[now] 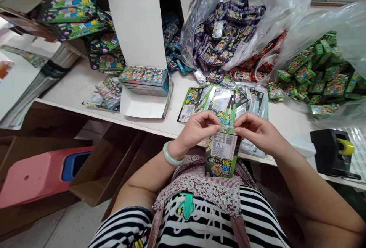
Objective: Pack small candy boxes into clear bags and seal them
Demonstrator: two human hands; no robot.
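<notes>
My left hand (198, 130) and my right hand (259, 131) pinch the two sides of the upper edge of a black-and-green printed pouch (220, 152). It hangs upright over my lap at the table's front edge, its printed label facing me. Whether its mouth is parted I cannot tell. Just beyond my hands lies a loose spread of similar flat pouches (191, 101) with clear plastic parts, overlapping on the white table. A pale green bangle (171, 154) circles my left wrist.
Clear bags of small purple boxes (228, 30) and green boxes (320, 68) stand behind, with red boxes (274, 47) between. An upright-lidded carton (143, 107) holds printed packs. A tape dispenser (328, 148) sits right. Cartons (100, 164) and a pink plastic object (37, 171) are below left.
</notes>
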